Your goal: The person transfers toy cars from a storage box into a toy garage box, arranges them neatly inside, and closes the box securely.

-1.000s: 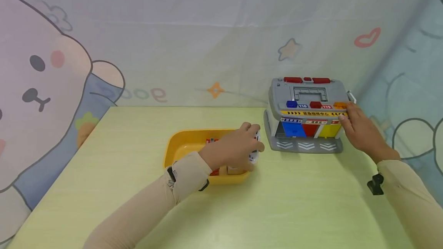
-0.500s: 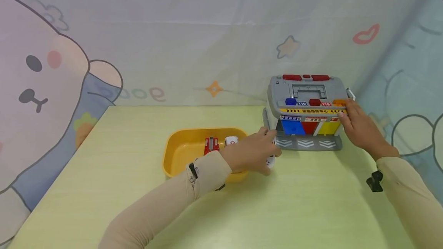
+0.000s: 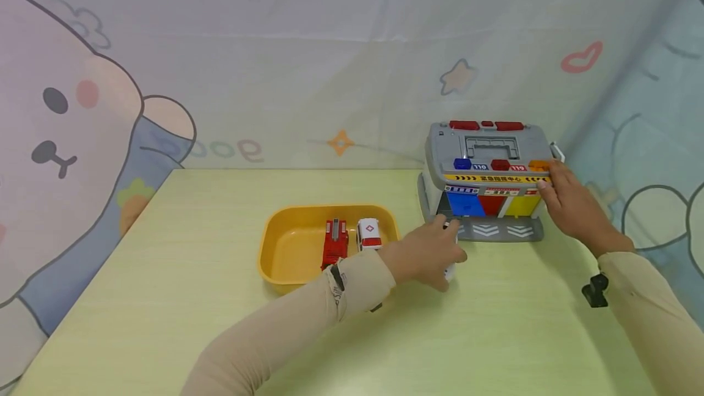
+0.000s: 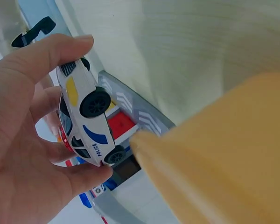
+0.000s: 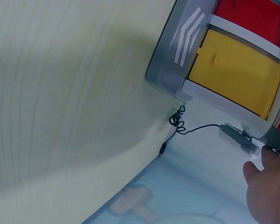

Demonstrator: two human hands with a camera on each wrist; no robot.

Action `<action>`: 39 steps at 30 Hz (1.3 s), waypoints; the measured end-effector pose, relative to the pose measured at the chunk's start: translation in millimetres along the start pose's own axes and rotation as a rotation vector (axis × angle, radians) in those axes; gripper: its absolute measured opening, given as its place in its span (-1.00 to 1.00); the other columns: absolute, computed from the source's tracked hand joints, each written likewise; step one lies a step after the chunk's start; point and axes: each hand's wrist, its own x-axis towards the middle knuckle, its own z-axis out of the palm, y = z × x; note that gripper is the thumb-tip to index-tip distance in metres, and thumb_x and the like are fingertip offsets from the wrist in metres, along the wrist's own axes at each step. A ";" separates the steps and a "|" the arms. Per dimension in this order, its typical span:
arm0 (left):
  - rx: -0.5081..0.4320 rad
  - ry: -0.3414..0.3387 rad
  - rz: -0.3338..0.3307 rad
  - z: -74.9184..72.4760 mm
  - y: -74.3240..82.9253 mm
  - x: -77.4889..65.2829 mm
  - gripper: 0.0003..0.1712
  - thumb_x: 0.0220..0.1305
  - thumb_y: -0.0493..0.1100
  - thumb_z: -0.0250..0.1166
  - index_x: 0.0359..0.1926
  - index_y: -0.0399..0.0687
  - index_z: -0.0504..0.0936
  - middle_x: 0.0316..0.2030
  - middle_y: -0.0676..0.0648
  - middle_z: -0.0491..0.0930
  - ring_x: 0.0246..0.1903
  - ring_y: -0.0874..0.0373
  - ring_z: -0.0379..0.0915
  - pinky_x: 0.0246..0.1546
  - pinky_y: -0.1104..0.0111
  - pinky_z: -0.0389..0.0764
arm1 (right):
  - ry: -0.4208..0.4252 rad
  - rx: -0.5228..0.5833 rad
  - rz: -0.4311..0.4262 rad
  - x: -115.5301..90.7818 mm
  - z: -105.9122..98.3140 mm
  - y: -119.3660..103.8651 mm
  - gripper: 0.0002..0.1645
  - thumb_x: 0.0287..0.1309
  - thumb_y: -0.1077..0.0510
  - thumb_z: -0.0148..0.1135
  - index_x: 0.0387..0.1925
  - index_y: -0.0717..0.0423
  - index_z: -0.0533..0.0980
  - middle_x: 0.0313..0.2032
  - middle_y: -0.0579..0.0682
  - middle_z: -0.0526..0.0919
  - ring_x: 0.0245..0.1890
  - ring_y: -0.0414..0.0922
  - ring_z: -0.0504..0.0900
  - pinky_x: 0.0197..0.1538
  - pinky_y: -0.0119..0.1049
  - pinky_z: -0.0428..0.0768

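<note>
A white toy police car [image 4: 93,114] with yellow and blue markings is gripped by its two ends between the thumb and fingers of my left hand [image 3: 426,254]. That hand is above the table, just short of the toy garage's front left corner. The grey toy garage [image 3: 489,170] has blue, red and yellow doors; a dark opening shows beside its blue door [image 3: 466,205], which slants outward. On the garage's right front corner, by the orange button [image 3: 539,165], rests my right hand [image 3: 577,209] with extended fingers. In the head view the left hand mostly hides the car.
A yellow bin [image 3: 286,209] stands left of the garage, partly behind my left forearm. Inside are a red toy fire truck [image 3: 334,240] and a white toy ambulance [image 3: 368,232]. A thin black cord [image 5: 196,128] runs by the garage's right side, near the table edge.
My left hand has carried the police car out of the yellow bin and rightward toward the garage, uncovering the fire truck and ambulance. The right hand has stayed on the garage.
</note>
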 end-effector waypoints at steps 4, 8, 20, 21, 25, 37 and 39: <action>0.045 0.011 -0.019 3.3 6.3 5.1 -0.43 0.20 0.26 0.34 0.25 0.45 0.56 0.41 -0.06 0.30 0.31 0.00 0.18 0.40 0.19 0.32 | 0.006 -0.006 -0.005 0.5 0.3 0.5 -0.21 0.59 -0.11 -0.39 0.56 0.28 -0.24 0.53 0.43 -0.13 0.37 0.51 0.06 0.34 0.48 0.08; 0.103 0.020 -0.025 5.4 13.7 10.1 -0.48 0.21 0.27 0.29 0.21 0.49 0.57 0.39 -0.08 0.32 0.33 -0.06 0.20 0.49 0.01 0.12 | 0.012 -0.002 -0.015 0.2 1.4 1.7 -0.22 0.59 -0.09 -0.39 0.56 0.30 -0.23 0.52 0.44 -0.13 0.38 0.51 0.05 0.35 0.47 0.07; 0.069 0.055 -0.090 11.5 25.8 23.6 -0.49 0.21 0.29 0.28 0.20 0.52 0.58 0.37 -0.06 0.34 0.31 -0.06 0.23 0.49 -0.03 0.11 | 0.021 0.019 -0.024 -2.3 1.8 0.5 -0.21 0.59 -0.08 -0.39 0.55 0.33 -0.25 0.52 0.46 -0.14 0.41 0.51 0.01 0.38 0.45 0.02; 0.067 0.055 -0.098 12.3 26.5 25.3 -0.49 0.20 0.30 0.29 0.20 0.52 0.58 0.36 -0.05 0.35 0.31 -0.06 0.23 0.49 -0.02 0.11 | 0.024 0.019 -0.029 -2.4 1.8 0.6 -0.21 0.59 -0.08 -0.39 0.55 0.33 -0.24 0.52 0.46 -0.14 0.42 0.51 0.00 0.39 0.44 0.01; 0.069 0.041 -0.123 16.9 27.9 32.4 -0.45 0.18 0.34 0.29 0.22 0.56 0.56 0.31 -0.02 0.37 0.30 -0.03 0.21 0.47 0.03 0.13 | 0.020 0.017 -0.020 -1.7 2.5 1.2 -0.20 0.59 -0.10 -0.39 0.55 0.32 -0.26 0.52 0.46 -0.15 0.42 0.50 0.00 0.39 0.44 0.01; 0.109 0.083 -0.151 33.0 22.2 49.3 -0.48 0.19 0.36 0.26 0.19 0.53 0.59 0.24 -0.02 0.41 0.24 -0.02 0.27 0.42 0.10 0.23 | 0.019 0.015 -0.015 -1.1 4.7 3.0 -0.20 0.59 -0.09 -0.37 0.55 0.31 -0.24 0.52 0.45 -0.13 0.40 0.49 0.02 0.40 0.44 0.01; 0.115 0.079 -0.162 33.8 20.2 50.9 -0.46 0.18 0.37 0.26 0.20 0.54 0.58 0.26 -0.01 0.41 0.24 -0.02 0.27 0.42 0.09 0.22 | 0.011 0.015 -0.006 0.1 3.7 2.3 -0.20 0.59 -0.11 -0.38 0.56 0.28 -0.26 0.52 0.44 -0.15 0.40 0.50 0.02 0.38 0.46 0.03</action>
